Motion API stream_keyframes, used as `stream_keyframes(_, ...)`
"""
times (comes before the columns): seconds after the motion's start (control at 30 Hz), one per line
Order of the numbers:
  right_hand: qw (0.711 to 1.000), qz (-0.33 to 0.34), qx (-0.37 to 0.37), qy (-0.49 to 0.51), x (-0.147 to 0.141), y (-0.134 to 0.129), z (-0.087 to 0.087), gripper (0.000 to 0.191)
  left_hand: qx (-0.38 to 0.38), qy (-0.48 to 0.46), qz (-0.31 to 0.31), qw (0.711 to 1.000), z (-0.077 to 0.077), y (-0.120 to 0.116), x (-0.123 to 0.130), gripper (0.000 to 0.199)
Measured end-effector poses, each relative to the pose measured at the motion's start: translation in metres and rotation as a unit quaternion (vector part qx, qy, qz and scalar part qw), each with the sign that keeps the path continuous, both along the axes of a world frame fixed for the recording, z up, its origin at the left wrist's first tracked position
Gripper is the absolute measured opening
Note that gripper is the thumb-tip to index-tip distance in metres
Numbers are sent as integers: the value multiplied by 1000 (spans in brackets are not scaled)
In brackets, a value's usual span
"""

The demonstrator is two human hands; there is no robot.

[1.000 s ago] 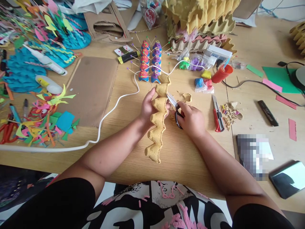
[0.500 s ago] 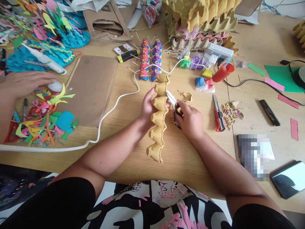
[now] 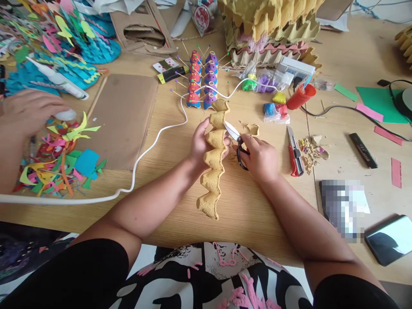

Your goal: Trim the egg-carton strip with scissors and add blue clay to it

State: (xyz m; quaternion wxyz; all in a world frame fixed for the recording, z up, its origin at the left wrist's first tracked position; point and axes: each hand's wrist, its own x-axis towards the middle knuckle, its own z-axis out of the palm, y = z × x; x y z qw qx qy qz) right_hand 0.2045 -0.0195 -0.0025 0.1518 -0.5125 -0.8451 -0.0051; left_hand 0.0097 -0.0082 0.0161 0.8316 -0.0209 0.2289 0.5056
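Observation:
A long yellow egg carton strip (image 3: 212, 178) with a row of bumps is held over the table by my left hand (image 3: 200, 143), whose fingers pass behind it. My right hand (image 3: 264, 159) is closed around black-handled scissors (image 3: 232, 131). Their blades lie against the strip's right edge, near its upper part. Small carton offcuts (image 3: 252, 128) rest on the table just beyond the scissors. Two painted carton rows, one red (image 3: 194, 81) and one purple (image 3: 211, 79), stand behind the strip with coloured pins stuck in them.
A white cable (image 3: 154, 143) crosses the table beside a cardboard sheet (image 3: 124, 120). Paper scraps (image 3: 64, 167) lie at left near another person's hand (image 3: 34, 109). A box cutter (image 3: 294, 154), an orange cup (image 3: 301, 96) and a phone (image 3: 389, 240) are at right; egg trays (image 3: 273, 25) are stacked behind.
My right hand and the scissor handles have shifted very slightly right. The strip and my left hand stay nearly in place. The other person's hand at left has moved slightly.

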Motion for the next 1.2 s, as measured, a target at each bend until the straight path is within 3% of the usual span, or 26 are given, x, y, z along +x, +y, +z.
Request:
stream_keyframes(0.23,1000,2,18,-10,-1,2,-1,36,6,-19,-9,1000,-3,1,-2,55)
stream_keyframes(0.67,999,-36,-14,-27,-2,1,2,35,20,-12,-10,1000,-6,2,-3,48)
stream_keyframes(1.0,993,-67,-18,90,7,11,-8,43,9,11,-7,1000,-6,3,-4,46)
stream_keyframes(1.2,993,4,-14,118,4,7,-6,48,26,4,-16,1000,-11,5,-8,47)
